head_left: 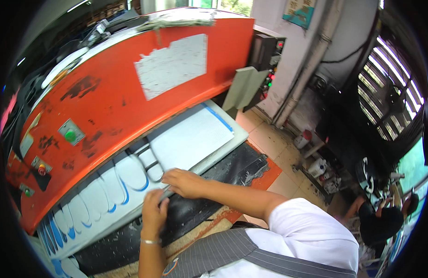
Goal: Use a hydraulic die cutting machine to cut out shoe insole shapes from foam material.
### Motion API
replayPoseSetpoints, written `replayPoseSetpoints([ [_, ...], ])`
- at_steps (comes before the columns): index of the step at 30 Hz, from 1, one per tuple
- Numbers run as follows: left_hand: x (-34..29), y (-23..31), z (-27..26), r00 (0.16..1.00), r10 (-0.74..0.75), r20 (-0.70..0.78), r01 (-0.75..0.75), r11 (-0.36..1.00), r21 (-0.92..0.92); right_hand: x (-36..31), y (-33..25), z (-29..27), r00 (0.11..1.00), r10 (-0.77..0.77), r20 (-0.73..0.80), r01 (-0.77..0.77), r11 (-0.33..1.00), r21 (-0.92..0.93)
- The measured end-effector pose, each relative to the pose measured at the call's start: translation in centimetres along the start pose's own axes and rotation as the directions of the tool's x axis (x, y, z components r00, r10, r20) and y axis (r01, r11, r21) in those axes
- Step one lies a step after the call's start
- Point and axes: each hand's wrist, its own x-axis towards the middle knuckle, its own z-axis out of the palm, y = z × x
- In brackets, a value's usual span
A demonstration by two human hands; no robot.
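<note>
A white sheet [191, 139] with blue at its edges lies on the pale pad of a red press. Along its left part runs a row of tongue-shaped cut outlines, several edged in blue. At the end of that row sits a narrow, rounded frame with crossbars [151, 163], which looks like a cutting die. My right hand [184, 183] is beside its lower end, fingers bent down together; what they hold, if anything, is hidden. Nearer me and to the left, my left hand [154, 213] is at the pad's front edge, thumb apart from its curved fingers.
The red press beam [116, 106] spans above the pad, with a green button [70, 135] on its face. A black, worn strip [195, 204] borders the pad in front. A control box with lights [269, 69] stands at right. Another person [385, 222] is at far right, near bottles.
</note>
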Motion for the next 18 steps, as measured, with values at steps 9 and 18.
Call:
replayPoseSetpoints([
  [9, 2.0, -0.3, 3.4, 0.991, -0.042, 0.130, 0.035, 0.998, 0.051, 0.6, 6.5, -0.1, 0.872, -0.462, 0.164, 0.440, 0.885, 0.153],
  [18, 3.7, 1.1, 3.6, 0.994, 0.001, -0.111, -0.012, 0.994, -0.106, 3.2, 6.9, -1.6, 0.873, -0.452, -0.183, 0.486, 0.775, 0.404],
])
